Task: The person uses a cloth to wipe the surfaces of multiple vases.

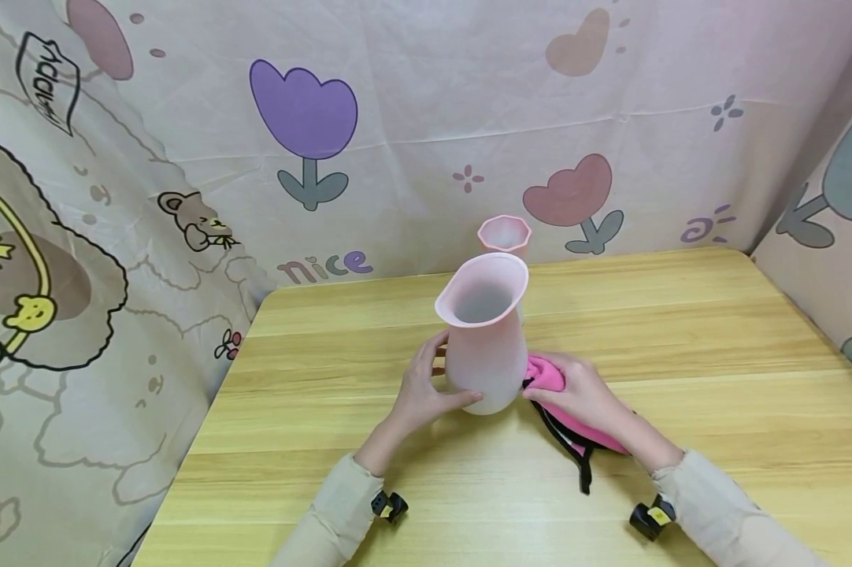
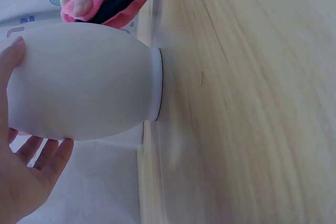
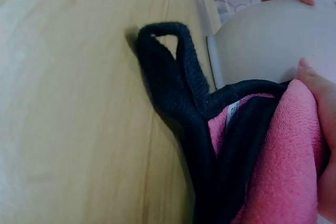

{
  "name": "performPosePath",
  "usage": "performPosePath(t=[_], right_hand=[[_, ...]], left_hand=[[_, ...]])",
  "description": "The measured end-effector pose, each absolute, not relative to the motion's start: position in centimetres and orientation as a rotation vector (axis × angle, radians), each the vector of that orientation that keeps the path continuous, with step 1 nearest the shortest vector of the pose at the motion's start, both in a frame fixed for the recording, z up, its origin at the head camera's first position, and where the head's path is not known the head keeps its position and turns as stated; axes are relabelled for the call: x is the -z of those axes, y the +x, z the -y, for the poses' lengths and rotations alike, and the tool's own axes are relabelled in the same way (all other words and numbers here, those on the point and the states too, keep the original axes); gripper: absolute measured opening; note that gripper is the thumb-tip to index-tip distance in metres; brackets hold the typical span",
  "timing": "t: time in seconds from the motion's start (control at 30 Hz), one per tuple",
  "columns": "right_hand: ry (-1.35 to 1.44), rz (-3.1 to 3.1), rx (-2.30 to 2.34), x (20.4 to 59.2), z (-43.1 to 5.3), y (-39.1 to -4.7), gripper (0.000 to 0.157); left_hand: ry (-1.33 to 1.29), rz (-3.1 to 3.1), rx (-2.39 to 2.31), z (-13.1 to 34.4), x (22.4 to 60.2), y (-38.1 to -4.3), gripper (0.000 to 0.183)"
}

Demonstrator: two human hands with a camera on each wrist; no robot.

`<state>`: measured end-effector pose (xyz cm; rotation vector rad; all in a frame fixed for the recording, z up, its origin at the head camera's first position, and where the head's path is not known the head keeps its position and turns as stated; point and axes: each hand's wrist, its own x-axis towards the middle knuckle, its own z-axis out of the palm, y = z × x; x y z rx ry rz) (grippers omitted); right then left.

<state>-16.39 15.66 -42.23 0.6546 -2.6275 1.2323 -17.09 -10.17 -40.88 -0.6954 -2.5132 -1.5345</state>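
Observation:
A pale pink-white vase [image 1: 486, 362] with a flared, slanted mouth stands upright on the wooden table. My left hand [image 1: 426, 386] grips its left side, thumb across the front and fingers round the back, as the left wrist view also shows. On the vase's right side, my right hand [image 1: 575, 390] holds a bunched pink cleaning cloth [image 3: 286, 166] against the wall of the vase. Black edging and a black hanging loop [image 3: 181, 38] trail from the cloth toward the table. A small white label [image 3: 232, 114] shows on the cloth.
Right behind the vase stands a second vase [image 1: 514, 250] with a pink, angular rim, mostly hidden by the first. The wooden table [image 1: 313, 378] meets a printed fabric backdrop [image 1: 412, 94] at the back. More printed fabric hangs along the left and right sides.

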Motion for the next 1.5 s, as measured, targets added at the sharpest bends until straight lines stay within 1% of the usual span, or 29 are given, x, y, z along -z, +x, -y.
performPosePath(t=[0.33,0.6,0.73,1.2,1.3,1.5], right_hand=[[0.669,2.756,-1.217,42.9,-15.5,-16.7,0.054],[0.747,2.827,-1.169,43.3,-15.0,-17.2,0.045],[0.768,2.824,-1.104,43.5,-14.8,-17.3,0.045],[0.747,2.812,-1.142,43.1,-15.1,-17.0,0.032],[0.751,2.806,-1.189,42.9,-15.3,-16.9,0.034],[0.72,2.734,-1.288,41.6,-15.9,-16.7,0.051]], left_hand=[[-0.699,2.504,1.531,10.2,40.9,-17.0,0.089],[-0.684,2.523,1.514,10.3,40.7,-16.9,0.088],[-0.687,2.519,1.519,10.4,40.7,-16.9,0.088],[-0.689,2.515,1.522,10.2,40.9,-17.0,0.089],[-0.689,2.514,1.535,10.2,40.9,-17.0,0.089],[-0.688,2.516,1.537,10.2,40.9,-17.0,0.09]])
